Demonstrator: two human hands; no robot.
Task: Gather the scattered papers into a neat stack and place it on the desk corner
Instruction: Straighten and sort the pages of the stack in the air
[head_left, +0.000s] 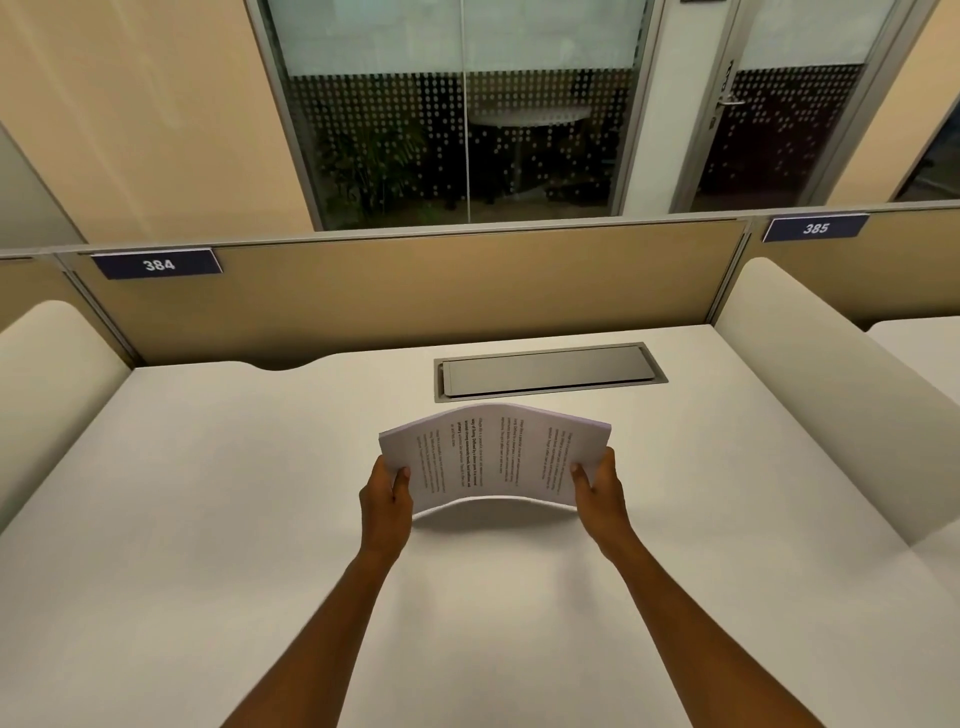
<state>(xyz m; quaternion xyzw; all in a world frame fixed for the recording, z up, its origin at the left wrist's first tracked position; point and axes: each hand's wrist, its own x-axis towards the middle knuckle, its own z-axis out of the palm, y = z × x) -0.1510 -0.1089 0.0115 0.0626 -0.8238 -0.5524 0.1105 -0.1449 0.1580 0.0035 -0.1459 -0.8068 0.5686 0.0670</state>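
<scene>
**Two hands hold a gathered stack of papers above a bare desk**

A person's left hand (387, 491) and right hand (597, 486) grip the short ends of a stack of papers (493, 457), one hand at each end. On both hands the thumb lies on top of the printed sheet and the other fingers curl underneath, clamped on the stack. The hands press slightly toward each other, so the stack bows upward in an arch and casts a shadow on the desk (208, 519) below it; it appears to be lifted clear of the surface. This two-ended grip likely keeps the sheets squared together while they are carried.

Just beyond the stack, toward the back of the desk, sits a closed grey cable hatch (545, 370). No loose sheets are visible anywhere around the stack, so the gathering looks finished and only the placing remains.

Low cream side panels (810, 389) rise well to the left and right of the stack, and a tan divider (415, 291) stands behind the hatch. The surface all around the stack is bare, leaving free passage to either back corner.
</scene>
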